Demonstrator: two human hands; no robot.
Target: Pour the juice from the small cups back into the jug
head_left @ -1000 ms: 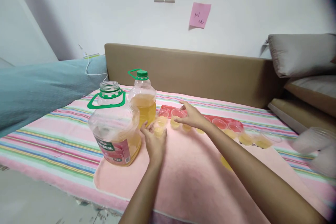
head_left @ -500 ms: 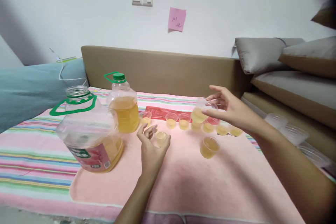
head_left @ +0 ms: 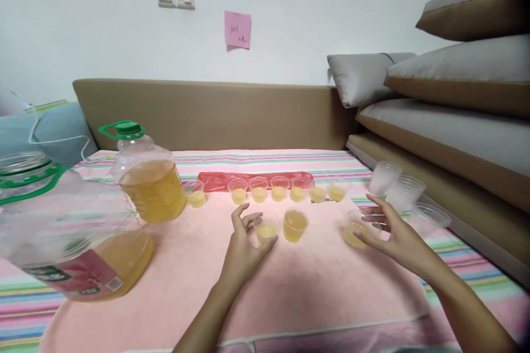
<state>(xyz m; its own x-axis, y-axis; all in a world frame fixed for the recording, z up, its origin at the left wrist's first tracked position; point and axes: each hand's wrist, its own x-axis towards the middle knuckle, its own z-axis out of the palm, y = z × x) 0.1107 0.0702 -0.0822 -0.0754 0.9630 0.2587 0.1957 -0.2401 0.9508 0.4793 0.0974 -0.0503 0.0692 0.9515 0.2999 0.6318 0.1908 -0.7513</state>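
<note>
Clock centre here is the fuller plastic cup [head_left: 295,226] standing upright on the pink mat [head_left: 186,287], mouth to the ceiling. Right beside it at 9 o'clock is a shallow-filled clear cup [head_left: 267,230], and the left hand [head_left: 253,238] has its grip curled round that one, thumb on the near side, fingers on the far side. Mouth's up, axis pretty much vertical.

Over at 3 o'clock, well apart, the right hand [head_left: 379,227] has thumb and fingers round another part-filled clear cup [head_left: 354,233]. Mouth points up too, but it's blurry, so I can't tell if the axis leans a bit.

From 10 round to 2 there's a row of six cups [head_left: 279,190], all mouth up, with some red plastic film [head_left: 217,181] behind. Between 9 and 10: one more cup [head_left: 196,196] near the capped juice jug [head_left: 153,190], neck up. Open-topped jug [head_left: 83,256] sits just below 9, neck up.
</note>
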